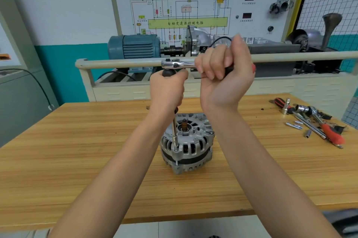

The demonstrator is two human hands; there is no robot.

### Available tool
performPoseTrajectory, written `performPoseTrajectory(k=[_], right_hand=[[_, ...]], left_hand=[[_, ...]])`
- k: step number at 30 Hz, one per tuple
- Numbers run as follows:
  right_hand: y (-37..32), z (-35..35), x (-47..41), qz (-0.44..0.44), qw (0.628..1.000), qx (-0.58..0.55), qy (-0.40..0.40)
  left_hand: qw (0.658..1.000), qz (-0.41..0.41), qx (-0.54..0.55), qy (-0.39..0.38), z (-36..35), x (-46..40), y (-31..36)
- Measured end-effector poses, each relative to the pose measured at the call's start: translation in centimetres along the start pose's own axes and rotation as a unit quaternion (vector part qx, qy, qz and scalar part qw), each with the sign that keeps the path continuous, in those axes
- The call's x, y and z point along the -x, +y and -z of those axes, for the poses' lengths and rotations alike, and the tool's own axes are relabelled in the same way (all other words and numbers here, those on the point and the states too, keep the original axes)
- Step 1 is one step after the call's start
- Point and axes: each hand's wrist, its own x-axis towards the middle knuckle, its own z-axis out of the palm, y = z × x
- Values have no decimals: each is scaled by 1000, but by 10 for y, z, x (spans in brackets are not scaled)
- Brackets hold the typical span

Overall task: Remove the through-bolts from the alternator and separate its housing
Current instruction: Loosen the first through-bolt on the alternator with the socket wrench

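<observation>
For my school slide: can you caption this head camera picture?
Two hands, left and right, turn a ratchet on an alternator bolt.

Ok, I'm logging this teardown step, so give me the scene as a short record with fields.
workpiece: alternator, upright on the wooden table
tool: ratchet on a long extension, reaching down to a bolt at the housing's edge
left hand: grips the extension's black handle just under the ratchet head
right hand: grips the ratchet handle
housing: not yet separated
spare tools: loose sockets and drivers at the table's right end
</observation>
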Motion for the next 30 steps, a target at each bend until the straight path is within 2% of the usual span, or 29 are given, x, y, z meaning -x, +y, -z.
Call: performPoseTrajectory(k=[3,5,7,10,13,15,17,19,21,24,27,29,30], right_hand=[[4,-13,17,132,982,118,-68],[5,-16,20,142,979,129,-72],[2,-13,13,98,990,84,-58],[-5,-2,-7,-50,998,-26,2],[-7,12,-24,-194,964,-157,95],[-6,18,-29,-222,942,-214,128],[-6,18,-27,-203,947,-210,138],[-4,16,-20,-168,965,-161,125],[-2,10,-11,-110,987,-88,73],[1,-3,4,34,997,43,-48],[4,-12,15,125,979,133,-94],[2,-10,11,103,985,106,-84],[1,-7,5,66,993,71,-72]], left_hand=[[999,-30,3,34,-4,2,-2],[1000,-26,10,1,-1,4,-1],[998,-15,11,-56,5,3,1],[982,8,57,-181,20,-1,4],[935,48,125,-328,29,-5,6],[921,60,132,-363,27,-5,6],[938,62,109,-324,23,-6,5],[969,46,79,-231,18,-4,4],[992,21,51,-116,10,-2,2],[1000,-11,16,25,-2,1,-1],[999,-31,16,40,-5,1,-3],[1000,-26,16,-2,-1,2,-2],[999,-20,17,-34,3,2,-1]])
